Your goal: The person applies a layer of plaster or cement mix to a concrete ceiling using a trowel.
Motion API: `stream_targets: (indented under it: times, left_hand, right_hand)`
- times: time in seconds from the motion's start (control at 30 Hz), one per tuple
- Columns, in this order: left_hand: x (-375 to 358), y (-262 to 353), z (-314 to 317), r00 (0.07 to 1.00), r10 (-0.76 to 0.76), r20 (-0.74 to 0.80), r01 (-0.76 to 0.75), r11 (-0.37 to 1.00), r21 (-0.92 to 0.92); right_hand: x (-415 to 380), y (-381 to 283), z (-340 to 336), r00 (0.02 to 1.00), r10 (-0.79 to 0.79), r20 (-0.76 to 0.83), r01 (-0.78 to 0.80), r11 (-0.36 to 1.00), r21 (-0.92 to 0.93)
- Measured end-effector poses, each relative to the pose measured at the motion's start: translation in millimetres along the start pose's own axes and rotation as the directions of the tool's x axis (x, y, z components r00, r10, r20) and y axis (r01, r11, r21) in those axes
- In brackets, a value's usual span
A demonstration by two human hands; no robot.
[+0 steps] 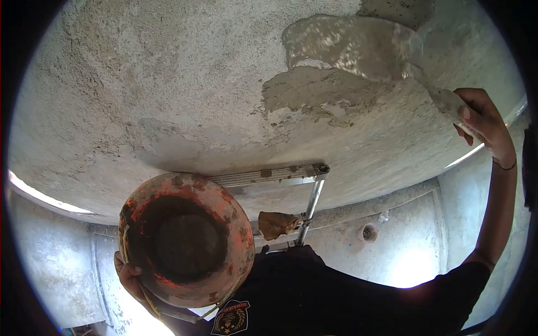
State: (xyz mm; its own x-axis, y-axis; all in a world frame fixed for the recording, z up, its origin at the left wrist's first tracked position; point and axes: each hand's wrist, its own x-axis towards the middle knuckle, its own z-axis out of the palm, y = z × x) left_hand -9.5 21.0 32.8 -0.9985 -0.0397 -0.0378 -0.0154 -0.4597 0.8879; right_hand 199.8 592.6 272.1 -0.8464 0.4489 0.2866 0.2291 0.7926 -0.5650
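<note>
My left hand (130, 275) grips the rim and handle side of a round red bucket (238, 218), which is smeared with grey plaster and tilted so that its dark inside shows. At the upper right, my right hand (483, 120) is closed around the handle of a trowel (448, 103). The trowel's blade, coated in grey, reaches left from the hand and lies against the rough wall surface. Below and around the blade is a darker patch of wet plaster (314, 92).
A metal ladder (315, 196) stands behind the bucket, with a brown rag-like piece (276, 224) near its side rail. Farther back, a small round container (368, 232) shows against the pale surface. Bright light enters at the lower left and right.
</note>
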Motion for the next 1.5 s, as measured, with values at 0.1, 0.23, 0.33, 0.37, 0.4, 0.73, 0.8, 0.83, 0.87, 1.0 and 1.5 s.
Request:
stream_targets:
  times: [0.1, 0.23, 0.33, 0.37, 0.4, 0.73, 0.8, 0.83, 0.87, 1.0, 1.5]
  left_hand:
    - [-1, -3, -4, 1.000, 0.003, 0.013, -0.003, 1.000, -0.023]
    - [0, -2, -6, 0.998, 0.015, -0.055, -0.014, 1.000, 0.024]
    - [0, -1, -2, 0.999, -0.033, -0.031, 0.034, 0.999, 0.025]
    - [-1, -2, -4, 0.999, -0.031, -0.039, 0.032, 0.999, 0.027]
    - [-1, -3, -5, 0.999, -0.030, -0.046, 0.031, 0.999, 0.028]
    - [-2, 2, 13, 0.999, -0.031, -0.044, 0.031, 1.000, -0.001]
    - [0, 1, 10, 0.999, -0.012, -0.053, 0.013, 1.000, 0.007]
    - [1, 0, 8, 0.999, -0.007, -0.049, 0.007, 1.000, 0.009]
    - [2, -1, 6, 0.999, -0.001, -0.045, 0.001, 1.000, 0.005]
    - [0, 0, 14, 0.997, 0.005, -0.078, -0.004, 1.000, 0.015]
    - [9, -3, -5, 0.999, -0.007, -0.032, 0.007, 1.000, 0.015]
  right_hand:
    - [4, 15, -8, 0.981, 0.075, 0.179, -0.081, 0.996, 0.028]
    - [-12, 13, 5, 0.979, 0.129, 0.157, -0.141, 0.988, 0.068]
    - [-28, 8, 8, 0.984, 0.177, -0.038, -0.175, 0.984, 0.036]
    - [-34, 10, -1, 0.970, 0.234, 0.066, -0.239, 0.968, 0.073]
    - [-42, 11, -7, 0.943, 0.286, 0.171, -0.306, 0.947, 0.102]
    - [-102, -13, 43, 0.977, -0.152, -0.149, 0.121, 0.972, -0.199]
    - [-86, -19, 53, 0.979, -0.184, -0.091, 0.166, 0.971, -0.175]
    - [-77, -21, 59, 0.976, -0.216, -0.025, 0.210, 0.966, -0.152]
    - [-68, -22, 69, 0.955, -0.288, -0.072, 0.273, 0.946, -0.172]
    - [-48, -32, 71, 0.963, -0.266, -0.051, 0.245, 0.936, -0.254]
    - [-53, -41, 13, 0.943, -0.253, -0.217, 0.174, 0.929, -0.326]
